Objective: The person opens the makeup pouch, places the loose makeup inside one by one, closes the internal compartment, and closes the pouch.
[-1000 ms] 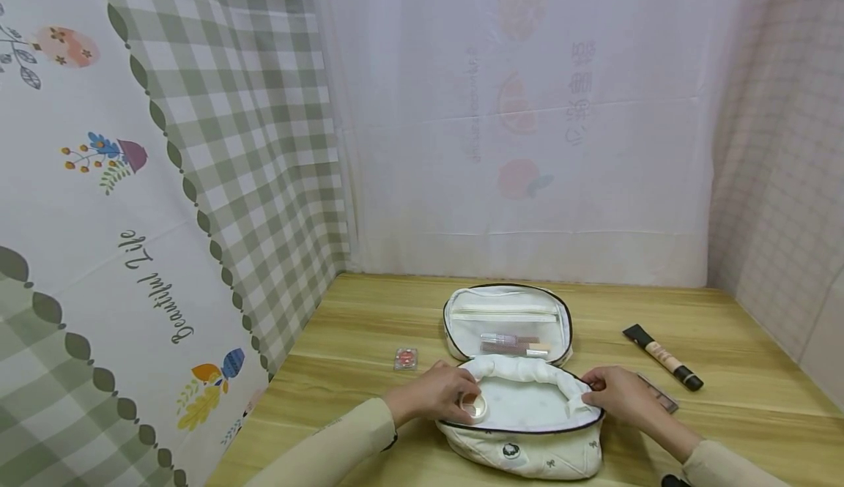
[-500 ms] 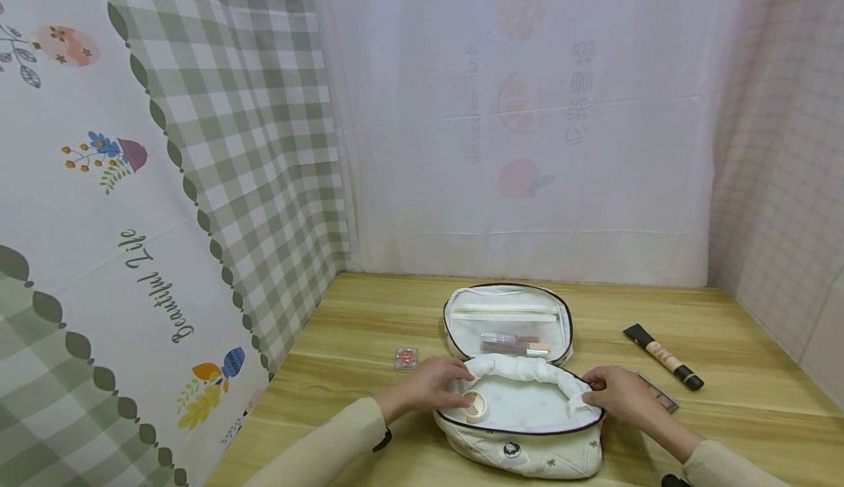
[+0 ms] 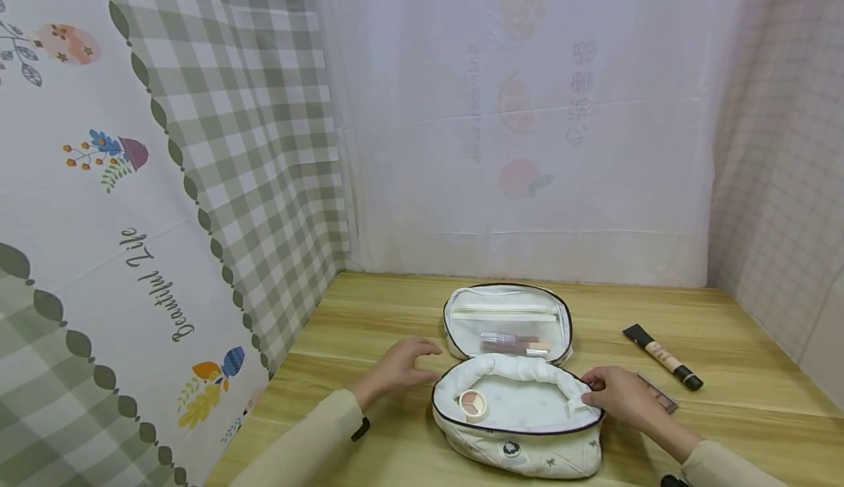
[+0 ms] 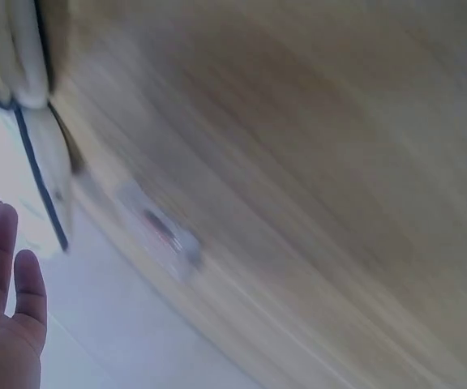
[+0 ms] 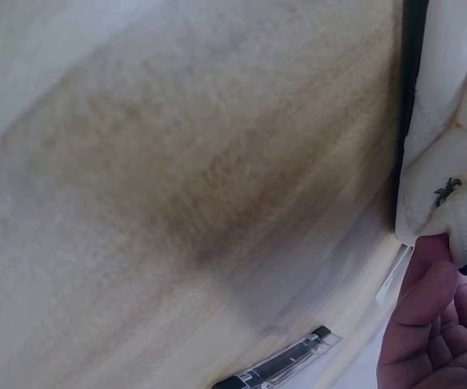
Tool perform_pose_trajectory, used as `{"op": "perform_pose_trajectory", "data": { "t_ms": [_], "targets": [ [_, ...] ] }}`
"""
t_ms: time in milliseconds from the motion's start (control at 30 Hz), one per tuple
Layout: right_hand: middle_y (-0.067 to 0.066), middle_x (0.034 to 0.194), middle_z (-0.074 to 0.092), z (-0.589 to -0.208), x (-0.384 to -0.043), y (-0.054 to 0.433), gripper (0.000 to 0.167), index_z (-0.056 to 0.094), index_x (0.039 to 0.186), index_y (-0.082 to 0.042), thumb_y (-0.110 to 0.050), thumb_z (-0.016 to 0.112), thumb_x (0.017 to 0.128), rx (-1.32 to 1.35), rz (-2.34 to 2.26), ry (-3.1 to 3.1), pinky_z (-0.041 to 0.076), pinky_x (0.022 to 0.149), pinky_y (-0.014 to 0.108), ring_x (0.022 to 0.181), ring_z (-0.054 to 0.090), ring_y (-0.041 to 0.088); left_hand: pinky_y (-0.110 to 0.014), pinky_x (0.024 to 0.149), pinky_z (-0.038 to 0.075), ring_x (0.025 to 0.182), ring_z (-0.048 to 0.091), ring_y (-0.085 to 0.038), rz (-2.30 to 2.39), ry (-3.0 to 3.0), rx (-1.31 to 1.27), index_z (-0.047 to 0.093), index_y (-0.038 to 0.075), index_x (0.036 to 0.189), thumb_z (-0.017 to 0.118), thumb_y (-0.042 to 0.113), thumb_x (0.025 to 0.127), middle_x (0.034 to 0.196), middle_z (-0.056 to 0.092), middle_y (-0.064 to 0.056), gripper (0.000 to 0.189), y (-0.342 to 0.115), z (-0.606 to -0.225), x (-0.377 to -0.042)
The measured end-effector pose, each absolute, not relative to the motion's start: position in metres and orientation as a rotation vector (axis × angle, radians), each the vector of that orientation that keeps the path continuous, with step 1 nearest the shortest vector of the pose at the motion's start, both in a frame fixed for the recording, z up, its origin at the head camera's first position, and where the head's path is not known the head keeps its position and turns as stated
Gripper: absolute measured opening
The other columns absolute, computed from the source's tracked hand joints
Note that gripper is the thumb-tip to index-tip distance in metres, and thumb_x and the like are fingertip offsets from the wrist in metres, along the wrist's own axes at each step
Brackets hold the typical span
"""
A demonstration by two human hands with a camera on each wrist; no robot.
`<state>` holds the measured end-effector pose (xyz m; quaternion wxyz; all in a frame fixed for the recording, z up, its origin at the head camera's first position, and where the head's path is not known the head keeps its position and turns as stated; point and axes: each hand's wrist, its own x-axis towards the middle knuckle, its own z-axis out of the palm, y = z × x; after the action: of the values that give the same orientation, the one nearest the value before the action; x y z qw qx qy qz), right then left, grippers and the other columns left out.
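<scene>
A white quilted makeup bag (image 3: 527, 454) lies unzipped on the table, its lid (image 3: 508, 304) folded back. Inside at the left rests a round compact (image 3: 472, 404) with sections of colour. Lip gloss tubes (image 3: 514, 344) show in the lid's clear pocket. My right hand (image 3: 620, 395) pinches the bag's right rim between thumb and fingers; the right wrist view shows the pinched fabric (image 5: 460, 235). Off the bag's left side, my left hand (image 3: 398, 366) hovers with fingers spread and holds nothing. Nearest to it is a small clear square case (image 3: 406, 359) with a red centre.
A foundation tube (image 3: 662, 357) with black ends lies on the right of the table. Partly behind my right hand is a flat palette (image 3: 658, 392). A black object (image 3: 674, 480) shows at the lower edge. Cloth curtains (image 3: 527, 143) stand around the table.
My left hand has let go of the round compact inside the bag and moved left, out past the rim. My right hand has kept its place on the rim.
</scene>
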<state>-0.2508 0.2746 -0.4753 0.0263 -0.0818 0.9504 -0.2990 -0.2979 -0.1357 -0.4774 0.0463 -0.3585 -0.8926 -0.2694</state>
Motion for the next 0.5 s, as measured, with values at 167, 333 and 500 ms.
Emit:
{"op": "perform_pose_trajectory", "data": {
  "t_ms": [167, 333, 500],
  "targets": [
    [0.000, 0.082, 0.065, -0.476, -0.251, 0.274, 0.026, 0.071, 0.100, 0.003, -0.012, 0.079, 0.080, -0.229, -0.923, 2.935, 0.047, 0.066, 0.033, 0.076, 0.057, 0.014, -0.043, 0.098, 0.048, 0.114, 0.061, -0.032, -0.916, -2.739, -0.985, 0.066, -0.002, 0.123, 0.078, 0.017, 0.085, 0.126, 0.063, -0.018, 0.044, -0.155, -0.477, -0.304],
    [0.000, 0.083, 0.065, -0.477, -0.250, 0.273, 0.027, 0.070, 0.100, 0.004, -0.012, 0.079, 0.081, -0.249, -0.924, 2.938, 0.047, 0.066, 0.034, 0.076, 0.058, 0.015, -0.047, 0.098, 0.047, 0.117, 0.059, -0.036, -0.948, -2.769, -0.905, 0.062, -0.006, 0.126, 0.077, 0.012, 0.086, 0.130, 0.060, -0.022, 0.047, -0.169, -0.478, -0.309],
    [0.000, 0.083, 0.065, -0.476, -0.250, 0.272, 0.026, 0.070, 0.100, 0.003, -0.012, 0.079, 0.081, -0.225, -0.916, 2.940, 0.047, 0.066, 0.034, 0.076, 0.057, 0.015, -0.053, 0.103, 0.041, 0.123, 0.053, -0.040, -0.859, -2.829, -0.849, 0.061, -0.005, 0.128, 0.077, 0.015, 0.087, 0.132, 0.059, -0.021, 0.049, -0.181, -0.482, -0.316]
  ]
}}
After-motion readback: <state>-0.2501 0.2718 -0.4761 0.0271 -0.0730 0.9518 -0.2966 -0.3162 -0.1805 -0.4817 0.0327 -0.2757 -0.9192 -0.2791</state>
